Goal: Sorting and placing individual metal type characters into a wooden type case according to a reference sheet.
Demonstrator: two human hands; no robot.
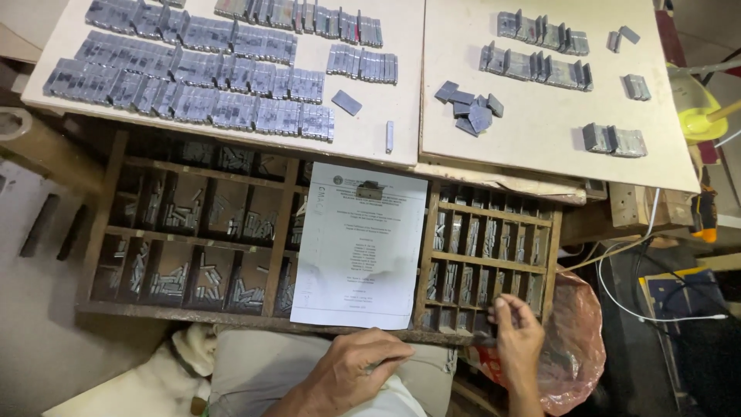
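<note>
Fingers (503, 307) over type-filled wooden tray (549, 255)

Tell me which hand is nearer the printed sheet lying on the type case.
Left. The left hand rests just below the printed sheet, near its bottom edge. The right hand is off to the sheet's right, at the small-compartment tray.

White boards (401, 116) above the wooden compartment case (116, 224) carry rows of grey metal blocks (193, 73). Right of the case: a red plastic bag (575, 324), white cable (656, 309) and yellow object (698, 116).
</note>
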